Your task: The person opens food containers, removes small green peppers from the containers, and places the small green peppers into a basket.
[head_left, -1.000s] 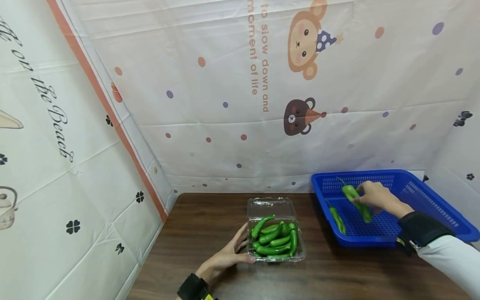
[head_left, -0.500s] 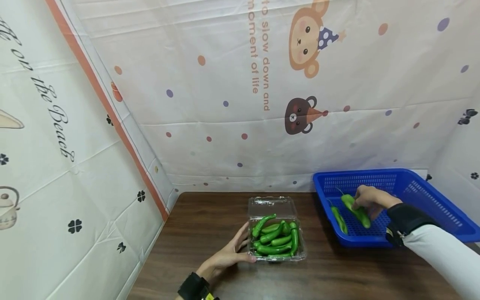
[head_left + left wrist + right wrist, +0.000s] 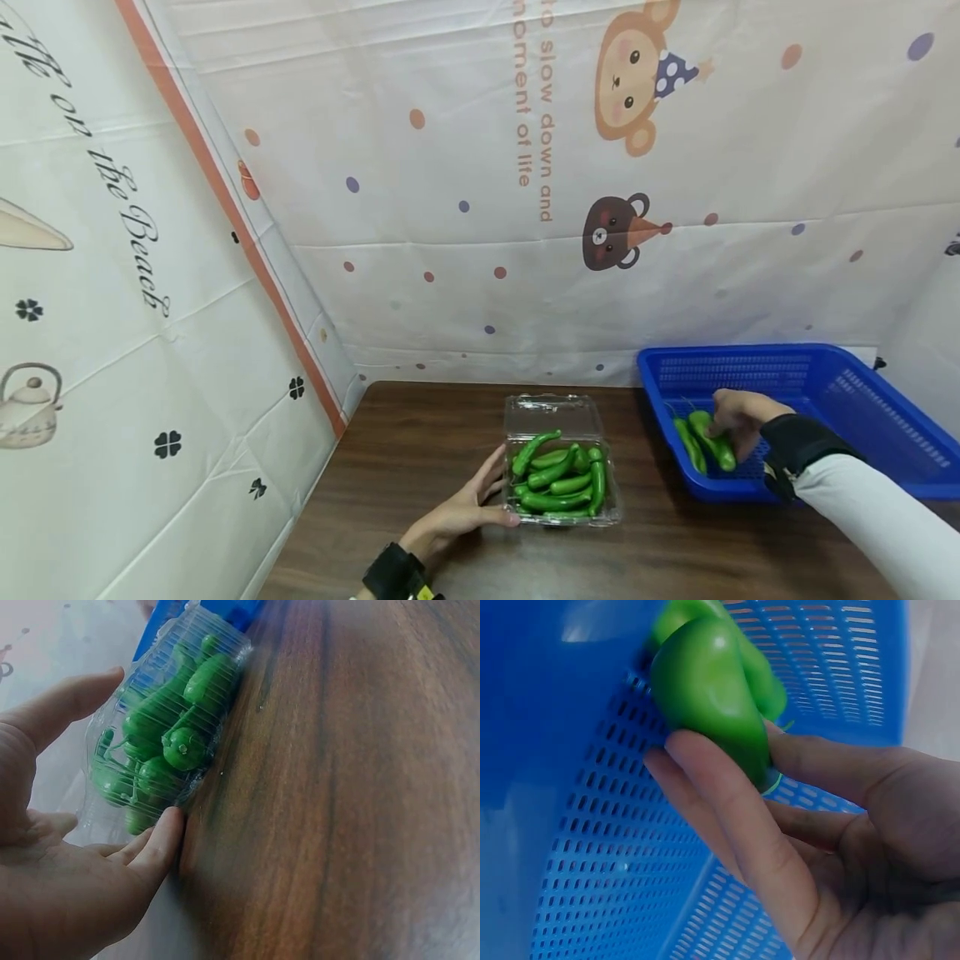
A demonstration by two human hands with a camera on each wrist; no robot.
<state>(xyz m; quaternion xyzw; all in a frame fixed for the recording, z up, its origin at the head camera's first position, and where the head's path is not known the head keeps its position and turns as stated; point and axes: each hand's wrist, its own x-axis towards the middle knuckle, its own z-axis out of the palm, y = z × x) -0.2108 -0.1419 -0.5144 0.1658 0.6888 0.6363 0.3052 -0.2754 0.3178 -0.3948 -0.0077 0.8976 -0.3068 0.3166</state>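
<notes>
In the head view, my left hand [image 3: 459, 510] rests against the left side of a clear plastic clamshell box [image 3: 617, 510], thumb and fingers spread along its edge. Its lid [image 3: 553, 417] is tipped back, and several green chili peppers [image 3: 161, 727] fill the base. Inside the blue basket [image 3: 757, 357], my right hand [image 3: 742, 418] holds a thick green pepper [image 3: 709, 686] between thumb and fingers, low over the perforated floor. Another, slimmer green pepper [image 3: 687, 447] lies in the basket just left of it, close alongside.
A dark wooden table [image 3: 420, 433] carries both containers, the box in the middle and the basket at the right. Printed white cloth [image 3: 420, 200] hangs as a wall behind and on both sides. The basket's raised walls surround my right hand.
My right hand has lowered the thick pepper toward the basket floor and shifted it left, close beside the slimmer one. The left hand and box stay put; the head view has turned slightly.
</notes>
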